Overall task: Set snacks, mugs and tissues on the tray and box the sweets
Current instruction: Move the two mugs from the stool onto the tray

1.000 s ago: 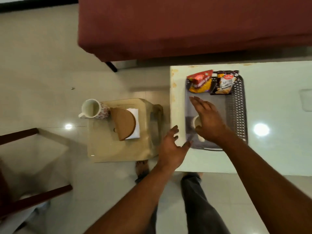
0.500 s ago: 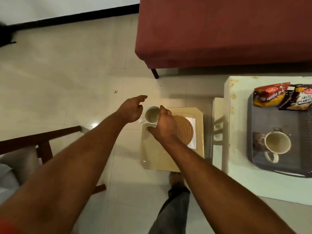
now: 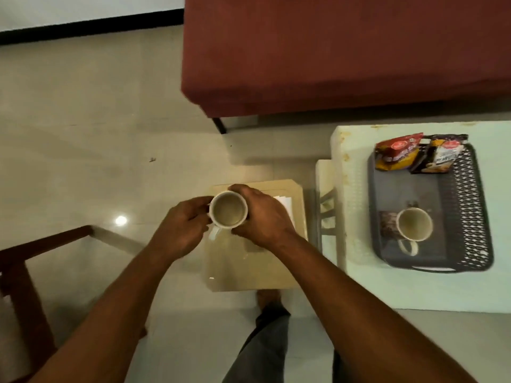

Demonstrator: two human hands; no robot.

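A white mug (image 3: 228,209) stands upright over the beige stool (image 3: 265,275), held between both hands. My left hand (image 3: 181,229) grips its left side near the handle; my right hand (image 3: 262,218) wraps its right side. White tissues (image 3: 284,201) peek out behind my right hand. On the pale table sits a dark grey tray (image 3: 467,217) holding a second mug (image 3: 414,225) and two snack packets, a red-yellow packet (image 3: 396,156) and a black-white packet (image 3: 442,157), at its far end.
A maroon sofa (image 3: 345,51) fills the top. A dark wooden chair (image 3: 25,275) stands at the lower left. The pale table (image 3: 414,288) is right of the stool, with a narrow gap between them. My leg and foot (image 3: 269,299) are below the stool.
My right hand left the tray, where a mug now stands, and went left to the stool. Both hands have closed on the second mug, and it has come off its earlier spot.
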